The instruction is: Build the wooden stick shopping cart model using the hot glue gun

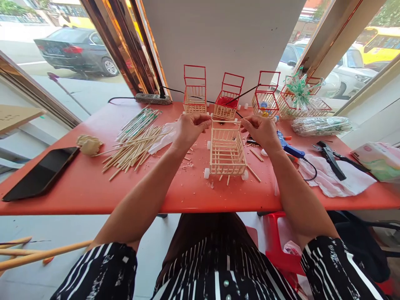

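Observation:
A small cart built of pale wooden sticks, with white wheels, stands on the red table in front of me. My left hand and my right hand hover over its far edge. Both pinch the ends of one thin stick held level across the cart's far rim. Short stick offcuts lie around the cart.
A pile of long sticks lies to the left, with a black phone at the table's left edge. Several red-framed carts line the back. A blue glue gun, black cutters and white cloth lie right.

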Demonstrator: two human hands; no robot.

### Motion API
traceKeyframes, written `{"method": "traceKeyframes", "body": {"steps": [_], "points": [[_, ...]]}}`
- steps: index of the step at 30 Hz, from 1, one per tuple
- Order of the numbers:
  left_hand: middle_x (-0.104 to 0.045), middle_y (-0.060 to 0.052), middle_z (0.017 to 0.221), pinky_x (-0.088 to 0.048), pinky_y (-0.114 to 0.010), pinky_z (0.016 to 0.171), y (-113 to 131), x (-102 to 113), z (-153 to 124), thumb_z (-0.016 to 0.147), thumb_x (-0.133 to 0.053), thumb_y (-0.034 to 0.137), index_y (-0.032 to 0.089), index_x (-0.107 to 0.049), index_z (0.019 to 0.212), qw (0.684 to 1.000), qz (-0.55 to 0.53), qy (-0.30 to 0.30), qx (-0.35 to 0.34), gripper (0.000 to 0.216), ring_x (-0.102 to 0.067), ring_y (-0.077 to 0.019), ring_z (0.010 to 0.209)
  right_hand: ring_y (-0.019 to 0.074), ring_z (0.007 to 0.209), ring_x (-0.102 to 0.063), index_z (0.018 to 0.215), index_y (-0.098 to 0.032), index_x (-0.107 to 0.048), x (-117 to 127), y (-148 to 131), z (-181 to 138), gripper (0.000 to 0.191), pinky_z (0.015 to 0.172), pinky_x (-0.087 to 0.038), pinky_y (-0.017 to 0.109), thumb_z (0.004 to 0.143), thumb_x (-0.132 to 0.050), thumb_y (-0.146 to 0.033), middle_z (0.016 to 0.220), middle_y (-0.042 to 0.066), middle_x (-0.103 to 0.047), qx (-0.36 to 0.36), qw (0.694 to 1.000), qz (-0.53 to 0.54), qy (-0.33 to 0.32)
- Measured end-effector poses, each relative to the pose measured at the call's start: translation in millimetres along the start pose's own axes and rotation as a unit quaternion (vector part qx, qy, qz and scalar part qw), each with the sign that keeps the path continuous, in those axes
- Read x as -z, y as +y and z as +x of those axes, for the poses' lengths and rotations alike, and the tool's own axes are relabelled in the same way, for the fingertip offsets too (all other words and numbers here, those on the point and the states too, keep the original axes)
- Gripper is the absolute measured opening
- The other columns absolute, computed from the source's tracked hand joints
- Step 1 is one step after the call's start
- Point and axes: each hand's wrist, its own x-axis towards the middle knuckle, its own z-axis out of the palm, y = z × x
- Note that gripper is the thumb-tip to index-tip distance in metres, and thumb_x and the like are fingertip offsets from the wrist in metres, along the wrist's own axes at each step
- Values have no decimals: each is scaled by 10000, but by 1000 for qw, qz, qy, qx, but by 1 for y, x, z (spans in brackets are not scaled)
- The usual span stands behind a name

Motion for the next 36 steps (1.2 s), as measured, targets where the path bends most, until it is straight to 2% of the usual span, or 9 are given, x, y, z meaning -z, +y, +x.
{"method": "traceKeyframes", "body": {"steps": [6,13,18,27,32,36], "points": [[-772,-23,715,-559,-184,576,2,-9,-2,784,-774,113,150,-834,820,1000,2,17,-13,79,-706,-116,648,218,800,-773,946,-187,-747,-13,-5,-3,130,794,-601,346,919,-723,-313,888,77,-817,15,999,-28,23],[-732,-3,662,-530,-183,567,1,-13,-2,806,-762,121,156,-830,781,999,10,31,-34,80,-664,-102,608,197,746,-721,878,-206,-699,-17,-7,-6,117,749,-581,340,916,-680,-315,862,68,-802,18,999,-37,35],[-720,2,649,-514,-190,568,-1,-14,-3,814,-759,119,161,-823,766,998,21,42,-42,90,-647,-101,599,197,728,-707,882,-222,-677,-18,-3,-6,154,700,-573,331,929,-688,-369,860,65,-791,8,1000,2,24],[-721,13,641,-520,-206,597,-1,-16,-5,800,-744,93,165,-812,742,998,22,47,-37,115,-647,-101,595,163,639,-668,849,-230,-648,-22,-1,-7,124,641,-557,307,928,-711,-303,828,33,-759,-28,997,63,21],[-720,13,630,-541,-211,614,0,-17,-6,787,-736,118,166,-802,722,998,24,51,-30,105,-654,-107,596,159,634,-656,823,-223,-641,-23,-1,-7,158,650,-530,290,944,-706,-299,717,11,-702,-18,999,42,29],[-716,11,623,-544,-209,606,2,-18,-7,780,-725,138,170,-806,710,998,22,51,-24,112,-656,-110,595,167,654,-662,835,-226,-646,-24,-1,-8,195,641,-522,289,954,-705,-370,729,16,-700,-18,999,24,32]]}}
